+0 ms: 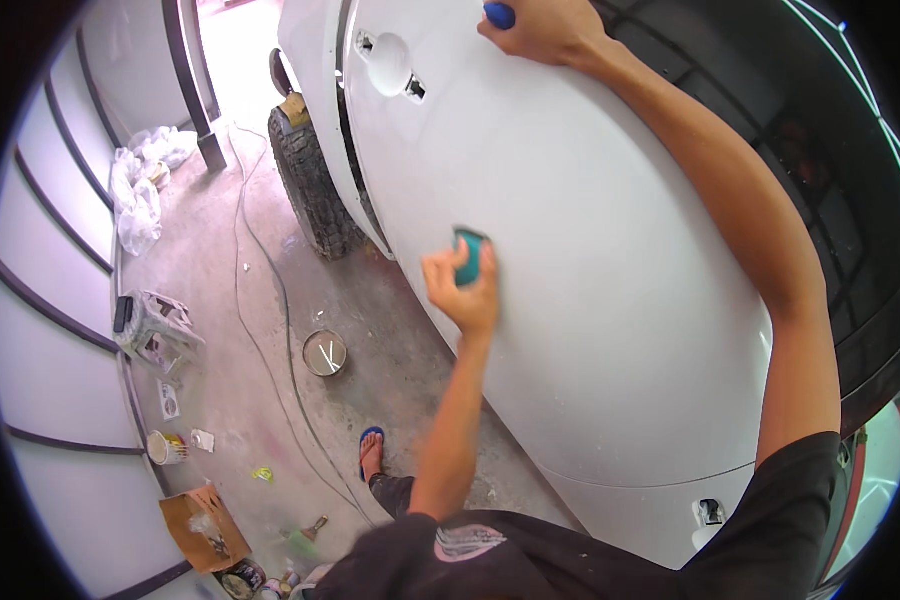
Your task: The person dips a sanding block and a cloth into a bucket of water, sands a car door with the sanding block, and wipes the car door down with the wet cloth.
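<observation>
A large white car door panel fills the middle of the view, its surface dull and smooth. Against it my left hand presses a teal sanding block, fingers and thumb closed around its sides. A dark edge shows along the block's top. Farther up the panel, by the dark window, is my right hand, curled around a rounded blue object whose kind I cannot make out. The panel's round handle recess has no handle on it, only open slots.
Left of the car are a tyre, cables along the concrete floor, and a round tin. By the wall stand plastic bags, a stool, a small tub and a cardboard box. My sandalled foot is below.
</observation>
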`<state>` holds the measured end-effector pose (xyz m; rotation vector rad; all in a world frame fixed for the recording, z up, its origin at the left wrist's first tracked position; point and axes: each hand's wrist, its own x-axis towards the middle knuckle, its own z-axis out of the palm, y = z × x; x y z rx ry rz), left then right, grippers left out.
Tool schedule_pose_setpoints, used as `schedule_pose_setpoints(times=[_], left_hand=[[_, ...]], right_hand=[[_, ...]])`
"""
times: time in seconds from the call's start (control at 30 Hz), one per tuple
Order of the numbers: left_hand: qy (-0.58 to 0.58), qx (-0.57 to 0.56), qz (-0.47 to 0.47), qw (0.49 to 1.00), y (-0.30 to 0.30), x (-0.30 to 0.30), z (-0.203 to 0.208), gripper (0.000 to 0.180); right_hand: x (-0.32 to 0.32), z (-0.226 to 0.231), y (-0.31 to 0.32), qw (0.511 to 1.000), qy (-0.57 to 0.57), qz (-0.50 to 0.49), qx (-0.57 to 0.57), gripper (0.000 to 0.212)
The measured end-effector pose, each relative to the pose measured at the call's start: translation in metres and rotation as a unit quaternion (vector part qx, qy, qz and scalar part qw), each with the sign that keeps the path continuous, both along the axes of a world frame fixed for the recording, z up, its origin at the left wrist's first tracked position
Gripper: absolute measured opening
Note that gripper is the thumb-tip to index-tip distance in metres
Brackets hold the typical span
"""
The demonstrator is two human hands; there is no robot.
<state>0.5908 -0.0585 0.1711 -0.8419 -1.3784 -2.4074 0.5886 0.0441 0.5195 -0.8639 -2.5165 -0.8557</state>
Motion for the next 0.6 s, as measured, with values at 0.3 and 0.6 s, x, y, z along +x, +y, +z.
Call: schedule_pose_setpoints(times=[0.3, 0.6], left_hand=[[-0.050, -0.045, 0.043, 0.997, 0.060, -0.130, 0.024, 0.036], [0.044, -0.027, 0.002, 0.999, -0.036, 0.008, 0.006, 0.028]], right_hand=[[-0.033, -0.006, -0.011, 0.998, 0.008, 0.058, -0.009, 0.025], [-0.019, 0.002, -0.006, 0.999, 0.015, 0.052, -0.003, 0.025]])
